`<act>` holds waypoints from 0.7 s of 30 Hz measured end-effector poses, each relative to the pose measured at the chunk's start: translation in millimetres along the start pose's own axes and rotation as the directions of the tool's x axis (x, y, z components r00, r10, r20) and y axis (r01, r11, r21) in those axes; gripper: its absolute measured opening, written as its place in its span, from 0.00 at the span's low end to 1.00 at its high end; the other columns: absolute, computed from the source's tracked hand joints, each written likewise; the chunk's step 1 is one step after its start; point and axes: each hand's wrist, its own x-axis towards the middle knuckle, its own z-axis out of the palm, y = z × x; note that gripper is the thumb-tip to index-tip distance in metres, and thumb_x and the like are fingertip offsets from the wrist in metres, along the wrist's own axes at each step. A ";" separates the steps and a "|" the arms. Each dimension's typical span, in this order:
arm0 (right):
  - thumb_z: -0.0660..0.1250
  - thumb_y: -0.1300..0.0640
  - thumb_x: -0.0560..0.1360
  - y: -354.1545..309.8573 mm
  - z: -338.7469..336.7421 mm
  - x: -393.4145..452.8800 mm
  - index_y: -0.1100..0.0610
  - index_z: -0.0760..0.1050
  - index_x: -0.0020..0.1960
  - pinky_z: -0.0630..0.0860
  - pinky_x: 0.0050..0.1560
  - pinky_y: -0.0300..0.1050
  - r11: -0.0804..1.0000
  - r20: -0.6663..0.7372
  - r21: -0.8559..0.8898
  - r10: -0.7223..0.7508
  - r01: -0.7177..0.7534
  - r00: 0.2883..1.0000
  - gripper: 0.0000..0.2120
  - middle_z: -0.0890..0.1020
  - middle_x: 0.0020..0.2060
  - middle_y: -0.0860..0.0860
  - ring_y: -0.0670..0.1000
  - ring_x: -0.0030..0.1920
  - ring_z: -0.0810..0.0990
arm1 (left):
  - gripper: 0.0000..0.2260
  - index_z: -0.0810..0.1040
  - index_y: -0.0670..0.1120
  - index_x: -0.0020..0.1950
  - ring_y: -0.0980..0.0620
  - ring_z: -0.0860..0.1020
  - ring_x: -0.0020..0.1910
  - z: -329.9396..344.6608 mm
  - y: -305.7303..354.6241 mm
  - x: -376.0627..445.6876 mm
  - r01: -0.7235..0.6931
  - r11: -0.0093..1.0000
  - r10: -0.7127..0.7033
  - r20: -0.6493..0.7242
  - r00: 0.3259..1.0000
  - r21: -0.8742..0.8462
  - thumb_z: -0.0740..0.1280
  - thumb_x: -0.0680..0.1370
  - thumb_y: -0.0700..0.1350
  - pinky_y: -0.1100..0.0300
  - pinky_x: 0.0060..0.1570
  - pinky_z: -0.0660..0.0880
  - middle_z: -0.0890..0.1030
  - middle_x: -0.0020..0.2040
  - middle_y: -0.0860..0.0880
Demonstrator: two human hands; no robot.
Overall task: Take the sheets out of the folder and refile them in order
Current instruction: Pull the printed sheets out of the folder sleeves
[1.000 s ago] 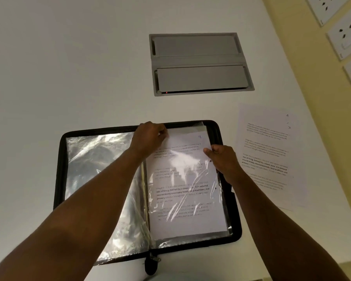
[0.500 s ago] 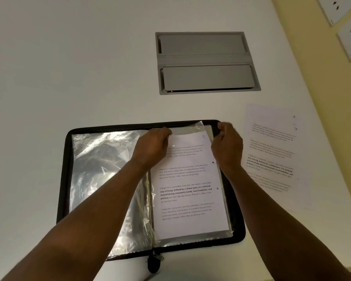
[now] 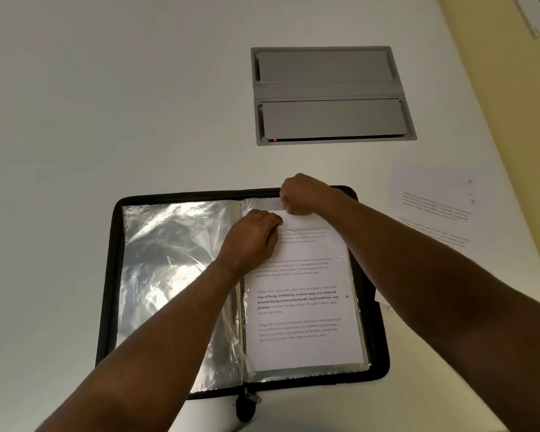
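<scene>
I have the black zip folder (image 3: 106, 275) lying open on the white table (image 3: 106, 104), in the lower middle of the frame. A printed sheet (image 3: 303, 300) sits on its right-hand half, in or at the mouth of a clear sleeve (image 3: 360, 347); I cannot tell how far in it is.

My left hand (image 3: 250, 241) lies over the sheet's upper left corner, fingers curled down onto paper and plastic. My right hand (image 3: 303, 194) is at the top edge of the folder, fingers closed in a pinch on what looks like the sheet's top edge or the sleeve's lip; which of the two is hidden.

To do this well, I judge I should hold the sleeve flat with the left hand and move the paper straight along its length with the right, keeping the top edge square so the corners do not snag the plastic.

The sheet's long axis runs from the bottom of the frame towards the top, its top edge away from me, its text upright to me. More sheets (image 3: 434, 213) lie loose at the right of the frame.
</scene>
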 end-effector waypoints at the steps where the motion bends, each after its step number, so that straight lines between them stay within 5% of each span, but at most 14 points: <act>1: 0.70 0.58 0.74 0.9 0.2 0.1 0.60 0.78 0.54 0.77 0.52 0.46 1.000 0.005 -0.018 0.016 -0.016 1.000 0.10 0.81 0.52 0.54 0.52 0.49 0.78 | 0.09 0.80 0.43 0.54 0.45 0.78 0.47 -0.5 0.1 -0.4 0.003 1.000 -0.003 -0.004 1.000 -0.005 0.63 0.77 0.42 0.53 0.42 0.77 0.82 0.47 0.45; 6: 0.76 0.50 0.69 5.9 0.3 -1.7 0.60 0.73 0.63 0.74 0.53 0.47 0.991 0.121 -0.126 0.065 -0.049 0.991 0.27 0.79 0.52 0.55 0.52 0.46 0.72 | 0.10 0.80 0.42 0.55 0.45 0.79 0.47 0.5 -0.4 -2.4 0.013 1.000 -0.013 -0.017 1.000 -0.017 0.63 0.77 0.42 0.55 0.44 0.75 0.83 0.48 0.44; 12: 0.73 0.52 0.73 6.2 -5.5 -0.6 0.62 0.76 0.60 0.74 0.53 0.47 0.985 0.226 -0.169 0.021 0.018 0.974 0.20 0.73 0.43 0.52 0.52 0.45 0.73 | 0.10 0.80 0.42 0.55 0.45 0.79 0.49 1.4 -2.0 -2.5 0.011 0.999 -0.012 -0.026 1.000 -0.043 0.64 0.77 0.41 0.54 0.47 0.77 0.82 0.50 0.43; 14: 0.71 0.53 0.74 7.3 -15.3 -0.2 0.62 0.77 0.58 0.74 0.49 0.46 0.985 0.167 -0.172 0.000 0.029 0.986 0.16 0.77 0.43 0.53 0.52 0.45 0.74 | 0.12 0.78 0.42 0.60 0.45 0.77 0.56 2.9 -2.1 -4.1 0.026 0.998 -0.029 -0.059 0.998 -0.048 0.64 0.78 0.43 0.48 0.53 0.78 0.80 0.57 0.42; 17: 0.68 0.54 0.76 15.5 -46.3 1.9 0.61 0.78 0.58 0.74 0.53 0.46 0.993 0.023 -0.119 0.007 -0.004 1.000 0.14 0.80 0.54 0.55 0.54 0.52 0.78 | 0.23 0.70 0.44 0.70 0.43 0.69 0.69 5.2 0.5 -10.6 0.081 0.997 -0.079 -0.140 0.987 0.004 0.67 0.78 0.51 0.52 0.66 0.68 0.69 0.72 0.41; 21: 0.67 0.56 0.77 28.7 -107.9 -6.9 0.60 0.78 0.56 0.72 0.51 0.46 0.999 -0.158 -0.032 0.028 -0.033 0.987 0.11 0.80 0.54 0.56 0.55 0.52 0.78 | 0.27 0.69 0.42 0.70 0.41 0.67 0.70 13.6 0.2 -25.6 0.078 0.995 -0.064 -0.198 0.978 0.063 0.68 0.77 0.55 0.51 0.68 0.65 0.66 0.73 0.38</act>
